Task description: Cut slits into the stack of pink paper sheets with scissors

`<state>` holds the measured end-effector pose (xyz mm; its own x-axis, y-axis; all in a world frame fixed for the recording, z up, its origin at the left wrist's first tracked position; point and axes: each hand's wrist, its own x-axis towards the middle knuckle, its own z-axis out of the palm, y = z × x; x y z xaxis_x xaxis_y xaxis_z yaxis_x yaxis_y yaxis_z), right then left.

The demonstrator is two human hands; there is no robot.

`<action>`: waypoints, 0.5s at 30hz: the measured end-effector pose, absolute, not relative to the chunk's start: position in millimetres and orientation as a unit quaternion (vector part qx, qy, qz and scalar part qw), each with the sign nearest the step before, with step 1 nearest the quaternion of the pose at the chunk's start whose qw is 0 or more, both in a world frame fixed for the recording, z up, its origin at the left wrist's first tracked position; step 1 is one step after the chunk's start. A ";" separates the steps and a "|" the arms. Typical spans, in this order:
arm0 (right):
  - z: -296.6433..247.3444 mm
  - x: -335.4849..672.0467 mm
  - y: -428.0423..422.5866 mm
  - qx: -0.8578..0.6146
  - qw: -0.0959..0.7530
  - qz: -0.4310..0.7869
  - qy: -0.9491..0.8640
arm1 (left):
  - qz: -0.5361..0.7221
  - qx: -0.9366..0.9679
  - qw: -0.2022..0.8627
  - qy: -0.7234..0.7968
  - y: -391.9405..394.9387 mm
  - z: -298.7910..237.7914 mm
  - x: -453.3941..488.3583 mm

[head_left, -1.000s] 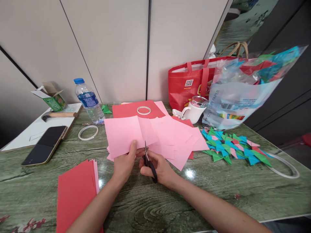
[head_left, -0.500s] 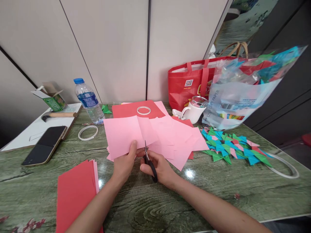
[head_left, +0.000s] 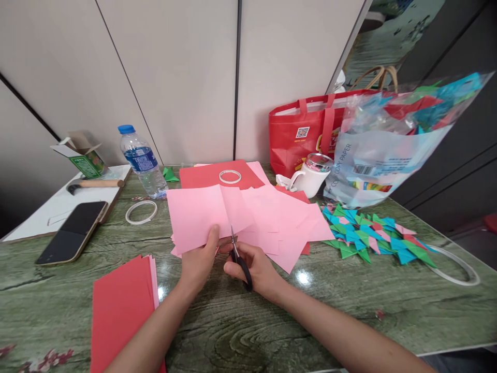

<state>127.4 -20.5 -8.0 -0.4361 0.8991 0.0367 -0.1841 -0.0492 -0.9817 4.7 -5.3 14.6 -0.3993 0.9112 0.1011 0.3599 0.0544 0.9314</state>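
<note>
My left hand (head_left: 200, 261) pinches a pink sheet of paper (head_left: 196, 215) near its lower right corner, thumb on top. A crease or cut divides that sheet from a narrower pink part on its right. In my right hand (head_left: 258, 267) is a pair of scissors (head_left: 243, 269) with black handles, its blades pointing up at the paper's lower edge. The fingertips of both hands are close together there. Behind and to the right, loose pink sheets (head_left: 291, 228) lie overlapping on red paper (head_left: 217, 173).
Red paper stack (head_left: 120, 311) lies front left, with a phone (head_left: 72, 233), a tape roll (head_left: 141, 212) and a water bottle (head_left: 143, 161) beyond. At right are folded paper pieces (head_left: 373, 235), a white mug (head_left: 312, 176), a red bag (head_left: 293, 137) and a plastic paper bag (head_left: 373, 160).
Almost nothing differs. Both hands, the scissors and the pink sheet keep nearly the same place; the whole view has shifted very slightly.
</note>
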 end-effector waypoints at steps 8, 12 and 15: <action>-11.9 128.2 -21.0 -0.331 0.418 0.644 -0.548 | 0.499 0.477 0.273 0.670 -4.9 12.8 3.5; -14.6 128.2 -19.7 -0.331 0.420 0.641 -0.551 | 0.501 0.483 0.273 0.664 -5.2 11.6 3.3; -14.8 127.2 -19.7 -0.337 0.421 0.642 -0.545 | 0.509 0.480 0.275 0.659 -5.4 11.2 3.4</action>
